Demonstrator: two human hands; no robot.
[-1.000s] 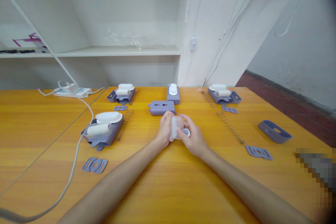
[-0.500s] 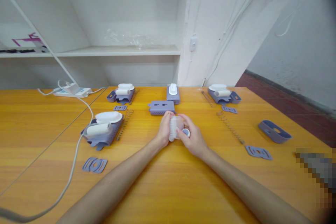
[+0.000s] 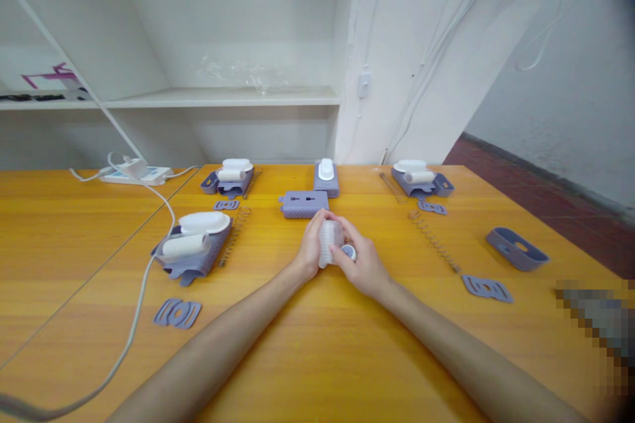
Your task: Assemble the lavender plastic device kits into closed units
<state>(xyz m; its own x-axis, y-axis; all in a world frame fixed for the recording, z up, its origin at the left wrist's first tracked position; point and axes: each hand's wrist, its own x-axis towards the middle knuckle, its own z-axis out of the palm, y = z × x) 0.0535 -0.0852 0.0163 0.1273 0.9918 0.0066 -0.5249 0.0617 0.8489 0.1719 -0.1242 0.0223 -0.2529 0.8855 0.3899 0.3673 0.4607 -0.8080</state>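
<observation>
Between my two hands, over the middle of the table, is a translucent white ribbed part point(image 3: 326, 244); its exact kind is unclear. My left hand point(image 3: 309, 250) wraps around its left side. On the other side my right hand point(image 3: 365, 263) grips it with the thumb in front and the fingers behind. A small round white piece with a grey face point(image 3: 349, 252) shows beside the right thumb; whether it joins the ribbed part I cannot tell. Just beyond my fingertips lies a perforated purple-grey plastic casing point(image 3: 303, 203) with slots in its top.
Purple-grey housings with white parts stand at left point(image 3: 196, 254), back left point(image 3: 234, 178) and back right point(image 3: 413, 177). Coil springs point(image 3: 436, 243) and flat slotted plates point(image 3: 178, 313) lie beside them. An oval ring-shaped part point(image 3: 516, 249) sits right. A white cable point(image 3: 143, 284) crosses the left side.
My right fingers have drawn in toward my left fingertips around the ribbed part. The part has shifted very slightly. Everything else on the table stays in place.
</observation>
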